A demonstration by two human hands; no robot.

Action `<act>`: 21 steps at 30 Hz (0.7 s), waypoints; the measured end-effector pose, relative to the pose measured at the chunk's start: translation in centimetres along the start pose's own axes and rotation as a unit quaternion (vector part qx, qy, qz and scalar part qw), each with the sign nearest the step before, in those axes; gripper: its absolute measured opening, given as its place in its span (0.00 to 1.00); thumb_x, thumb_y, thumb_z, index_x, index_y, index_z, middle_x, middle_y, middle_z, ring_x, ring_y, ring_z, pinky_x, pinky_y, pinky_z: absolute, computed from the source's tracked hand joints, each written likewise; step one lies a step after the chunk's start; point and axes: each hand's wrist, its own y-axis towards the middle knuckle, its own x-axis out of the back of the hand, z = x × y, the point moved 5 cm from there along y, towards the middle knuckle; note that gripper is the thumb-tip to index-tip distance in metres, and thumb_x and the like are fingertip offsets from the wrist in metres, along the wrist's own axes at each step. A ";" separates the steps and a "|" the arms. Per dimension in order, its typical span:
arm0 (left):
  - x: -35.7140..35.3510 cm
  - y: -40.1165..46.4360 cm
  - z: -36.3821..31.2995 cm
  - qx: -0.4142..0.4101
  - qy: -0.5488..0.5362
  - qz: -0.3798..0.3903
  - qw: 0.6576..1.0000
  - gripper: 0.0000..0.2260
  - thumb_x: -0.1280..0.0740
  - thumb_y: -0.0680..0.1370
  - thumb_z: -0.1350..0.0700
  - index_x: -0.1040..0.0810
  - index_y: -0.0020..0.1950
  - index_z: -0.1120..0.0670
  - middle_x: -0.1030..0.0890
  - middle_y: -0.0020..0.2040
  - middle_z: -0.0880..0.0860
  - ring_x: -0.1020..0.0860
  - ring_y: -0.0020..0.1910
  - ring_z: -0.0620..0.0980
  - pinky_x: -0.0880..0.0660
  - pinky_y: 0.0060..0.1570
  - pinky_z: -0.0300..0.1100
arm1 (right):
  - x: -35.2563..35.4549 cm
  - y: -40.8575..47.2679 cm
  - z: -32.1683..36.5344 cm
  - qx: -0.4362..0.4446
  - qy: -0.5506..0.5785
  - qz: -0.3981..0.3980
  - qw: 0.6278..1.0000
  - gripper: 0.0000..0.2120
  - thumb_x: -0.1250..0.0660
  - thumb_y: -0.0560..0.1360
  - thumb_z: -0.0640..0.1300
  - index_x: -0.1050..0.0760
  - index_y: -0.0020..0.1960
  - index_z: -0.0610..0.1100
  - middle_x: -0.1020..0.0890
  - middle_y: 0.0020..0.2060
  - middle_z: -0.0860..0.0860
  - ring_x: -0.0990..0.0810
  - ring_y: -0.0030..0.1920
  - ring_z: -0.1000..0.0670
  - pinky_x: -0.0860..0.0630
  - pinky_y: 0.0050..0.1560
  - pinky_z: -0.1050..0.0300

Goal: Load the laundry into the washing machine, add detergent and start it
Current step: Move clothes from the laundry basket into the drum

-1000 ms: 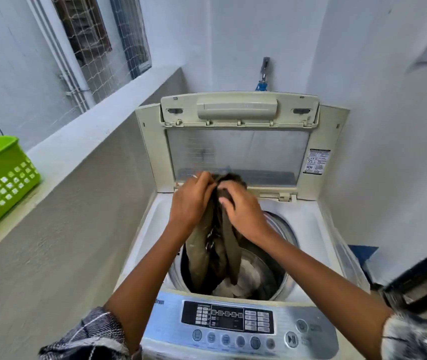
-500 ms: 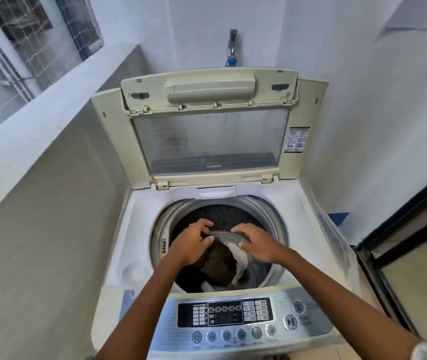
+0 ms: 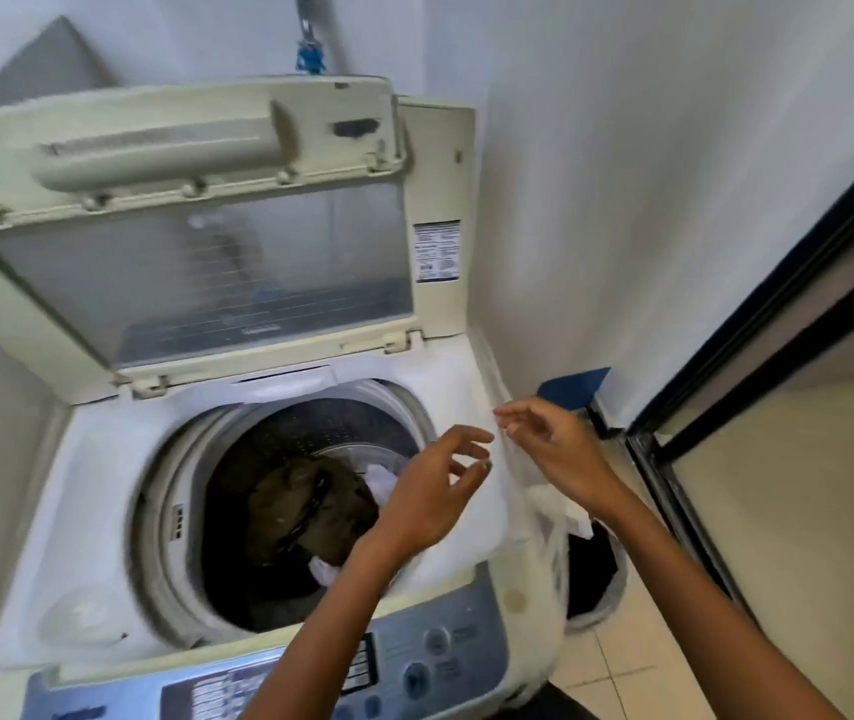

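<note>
Grips (image 3: 432,491) (image 3: 552,449) above open lid's (image 3: 196,262) washer (image 3: 102,491)

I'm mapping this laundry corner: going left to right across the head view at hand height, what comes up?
Drum opening with the dark garment → left hand → right hand → dark basket on the floor → black door frame.

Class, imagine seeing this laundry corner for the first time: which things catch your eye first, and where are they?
The washing machine's raised lid fills the upper left. Below it, the open drum holds a dark olive garment with white cloth beside it. Both hands, left and right, hover empty over the drum's right rim.
</note>
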 end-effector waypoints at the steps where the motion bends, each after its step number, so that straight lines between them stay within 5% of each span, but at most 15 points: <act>1: -1.8 1.3 -1.2 -0.007 -0.011 0.004 1.000 0.09 0.37 0.79 0.53 0.26 0.58 0.45 0.20 0.52 0.43 0.23 0.44 0.42 0.26 0.48 0.35 | 2.2 0.2 -1.2 -0.013 0.011 -0.024 1.000 0.09 0.38 0.77 0.36 0.22 0.52 0.46 0.19 0.47 0.54 0.20 0.48 0.56 0.26 0.50 0.67; 7: -14.0 7.9 -5.9 -0.011 -0.046 0.038 0.998 0.09 0.39 0.79 0.55 0.24 0.57 0.46 0.20 0.52 0.46 0.24 0.44 0.41 0.26 0.49 0.38 | 12.3 0.9 -12.5 -0.121 0.044 -0.122 0.984 0.11 0.38 0.76 0.33 0.21 0.48 0.46 0.17 0.43 0.49 0.19 0.44 0.52 0.23 0.47 0.56; 12: -26.2 11.0 -0.8 0.162 -0.022 0.144 0.976 0.11 0.43 0.80 0.53 0.28 0.61 0.47 0.21 0.56 0.50 0.22 0.52 0.51 0.25 0.53 0.44 | 14.9 0.1 -23.6 -0.248 0.038 -0.139 0.958 0.13 0.38 0.74 0.34 0.22 0.42 0.49 0.18 0.39 0.47 0.19 0.41 0.48 0.23 0.44 0.53; 16: -30.8 12.6 6.5 0.343 -0.027 0.135 0.929 0.12 0.42 0.79 0.58 0.26 0.61 0.51 0.21 0.59 0.55 0.23 0.57 0.55 0.25 0.56 0.47 | 13.5 -0.2 -31.8 -0.352 0.005 -0.076 0.933 0.10 0.39 0.75 0.33 0.24 0.42 0.47 0.19 0.43 0.44 0.20 0.43 0.45 0.25 0.41 0.57; 19: -31.8 14.0 11.3 0.398 0.037 0.101 0.911 0.14 0.43 0.79 0.59 0.27 0.63 0.51 0.23 0.61 0.54 0.23 0.58 0.54 0.27 0.53 0.43 | 11.2 0.7 -37.8 -0.371 -0.050 -0.002 0.927 0.09 0.39 0.75 0.32 0.23 0.47 0.42 0.19 0.48 0.43 0.20 0.51 0.43 0.25 0.50 0.52; 21: -32.1 15.1 14.0 0.410 0.070 0.089 0.905 0.15 0.44 0.79 0.59 0.29 0.65 0.51 0.24 0.62 0.54 0.23 0.58 0.53 0.27 0.53 0.43 | 9.3 1.9 -41.0 -0.380 -0.095 0.053 0.919 0.11 0.41 0.75 0.33 0.23 0.52 0.40 0.19 0.52 0.44 0.22 0.54 0.44 0.29 0.49 0.59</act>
